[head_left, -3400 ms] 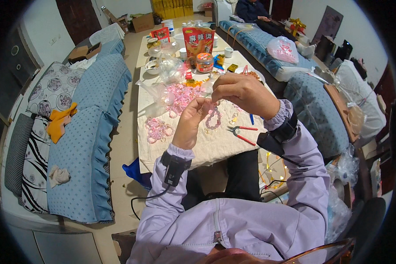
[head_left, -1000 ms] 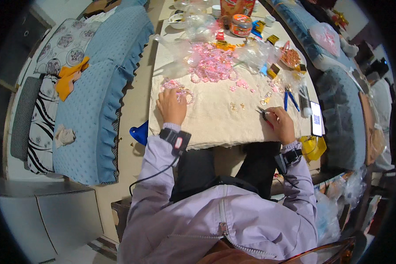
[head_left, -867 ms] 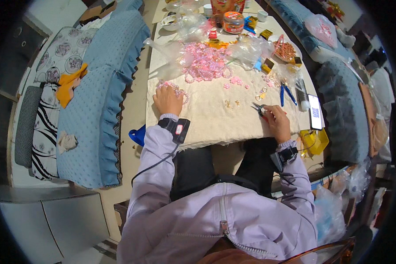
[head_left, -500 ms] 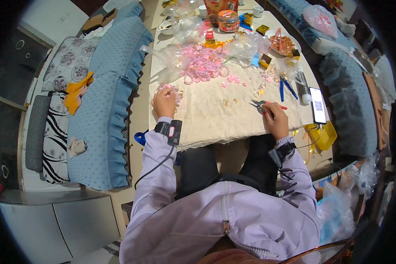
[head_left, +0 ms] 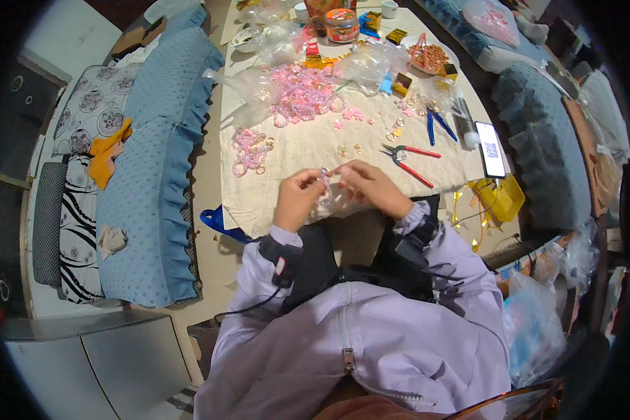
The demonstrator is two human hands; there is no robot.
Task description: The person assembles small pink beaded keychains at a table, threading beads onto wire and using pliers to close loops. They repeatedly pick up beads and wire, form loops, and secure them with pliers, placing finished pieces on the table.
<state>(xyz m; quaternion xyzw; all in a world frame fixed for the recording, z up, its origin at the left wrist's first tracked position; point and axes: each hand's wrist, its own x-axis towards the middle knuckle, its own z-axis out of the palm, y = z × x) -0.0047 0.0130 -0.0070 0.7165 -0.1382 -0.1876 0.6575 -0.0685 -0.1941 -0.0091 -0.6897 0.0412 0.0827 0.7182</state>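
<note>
Close to the table's near edge, my left hand (head_left: 297, 199) pinches a small pink-and-lilac beaded bracelet (head_left: 325, 200) that hangs below the fingertips. My right hand (head_left: 372, 187) meets it from the other side, its fingers closed at the bracelet's upper end; the exact grip is too small to see. Just beyond the right hand lie red-handled pliers (head_left: 404, 155), jaws toward the left, on the cream cloth (head_left: 301, 150). A small pile of similar pink beaded bracelets (head_left: 248, 148) rests to the left. Small gold-coloured findings (head_left: 343, 151) are scattered past my hands.
A large heap of pink beaded pieces (head_left: 304, 91) lies farther back among clear plastic bags (head_left: 364, 66). Blue-handled pliers (head_left: 437, 126), a lit phone (head_left: 491, 150) and a plate of nuts (head_left: 429, 59) are to the right. A yellow basket (head_left: 500, 199) sits beyond the table's right edge.
My left hand has come from the left pile to the middle near edge with a beaded bracelet. My right hand has left the red-handled pliers on the cloth and moved left to meet it.
</note>
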